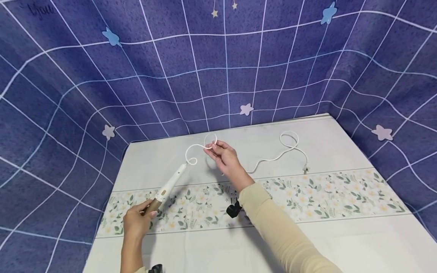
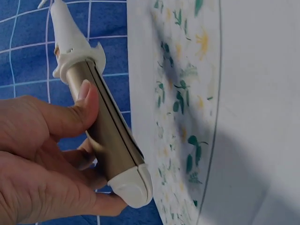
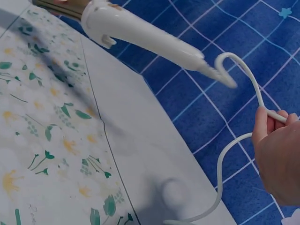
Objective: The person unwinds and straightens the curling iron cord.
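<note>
A curling iron (image 1: 172, 183) with a white handle and gold barrel is held up at a slant over the table. My left hand (image 1: 135, 223) grips it by the barrel, thumb along one side and fingers behind, as the left wrist view shows; its white tip (image 2: 133, 190) points down past the fingers. From the handle's end a white cord (image 3: 255, 89) loops across to my right hand (image 1: 227, 157), which pinches it between thumb and fingers. Past that hand, the cord drops to the table and runs right in a loop to its plug (image 1: 305, 169).
The white table (image 1: 341, 242) has a floral band (image 1: 321, 197) across its middle. A blue grid-patterned cloth (image 1: 211, 83) with stars hangs behind and at both sides. A black wrist camera (image 1: 233, 209) sits beneath the right wrist.
</note>
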Demonstrator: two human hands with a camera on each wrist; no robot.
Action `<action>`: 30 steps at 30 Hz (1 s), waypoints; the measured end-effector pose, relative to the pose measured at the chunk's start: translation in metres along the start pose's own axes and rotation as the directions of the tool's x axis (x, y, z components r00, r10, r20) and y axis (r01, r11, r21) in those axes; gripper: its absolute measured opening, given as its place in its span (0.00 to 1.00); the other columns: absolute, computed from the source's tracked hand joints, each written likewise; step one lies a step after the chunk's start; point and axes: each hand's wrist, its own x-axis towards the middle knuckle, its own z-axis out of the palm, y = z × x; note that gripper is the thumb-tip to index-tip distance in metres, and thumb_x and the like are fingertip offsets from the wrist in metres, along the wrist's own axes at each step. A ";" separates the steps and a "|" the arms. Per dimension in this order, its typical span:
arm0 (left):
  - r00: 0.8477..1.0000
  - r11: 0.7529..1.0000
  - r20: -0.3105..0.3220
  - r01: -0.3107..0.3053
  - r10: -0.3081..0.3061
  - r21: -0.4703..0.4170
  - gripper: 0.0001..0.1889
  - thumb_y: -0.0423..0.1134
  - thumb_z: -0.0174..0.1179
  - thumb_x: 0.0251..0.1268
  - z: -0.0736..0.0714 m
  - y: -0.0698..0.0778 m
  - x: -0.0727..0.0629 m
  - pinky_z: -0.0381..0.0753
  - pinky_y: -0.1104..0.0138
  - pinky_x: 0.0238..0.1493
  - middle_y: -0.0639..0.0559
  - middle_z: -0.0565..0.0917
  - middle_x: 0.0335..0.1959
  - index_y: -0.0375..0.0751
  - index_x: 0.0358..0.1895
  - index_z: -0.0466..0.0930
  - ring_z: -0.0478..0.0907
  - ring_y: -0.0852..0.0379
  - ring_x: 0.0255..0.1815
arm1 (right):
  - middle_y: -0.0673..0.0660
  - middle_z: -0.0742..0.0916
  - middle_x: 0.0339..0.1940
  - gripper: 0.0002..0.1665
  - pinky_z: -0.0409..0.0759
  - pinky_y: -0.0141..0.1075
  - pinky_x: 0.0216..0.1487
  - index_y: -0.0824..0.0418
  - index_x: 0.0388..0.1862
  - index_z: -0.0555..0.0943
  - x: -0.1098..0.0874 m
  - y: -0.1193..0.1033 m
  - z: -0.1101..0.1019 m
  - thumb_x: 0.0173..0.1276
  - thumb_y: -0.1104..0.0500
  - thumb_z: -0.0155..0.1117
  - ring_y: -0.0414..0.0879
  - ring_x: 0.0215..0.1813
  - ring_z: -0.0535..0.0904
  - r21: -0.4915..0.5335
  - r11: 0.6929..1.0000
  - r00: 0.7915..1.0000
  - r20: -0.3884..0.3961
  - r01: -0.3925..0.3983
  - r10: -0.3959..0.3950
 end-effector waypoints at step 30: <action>0.950 0.970 -0.197 0.240 -0.242 -0.033 0.24 0.31 0.64 0.59 -0.015 -0.038 0.016 0.70 0.44 0.47 0.27 0.77 0.50 0.33 0.61 0.75 0.74 0.31 0.49 | 0.65 0.82 0.39 0.14 0.75 0.44 0.59 0.80 0.52 0.70 -0.007 0.030 -0.029 0.68 0.78 0.50 0.53 0.45 0.83 -0.178 0.981 0.997 -0.036 -0.079 0.074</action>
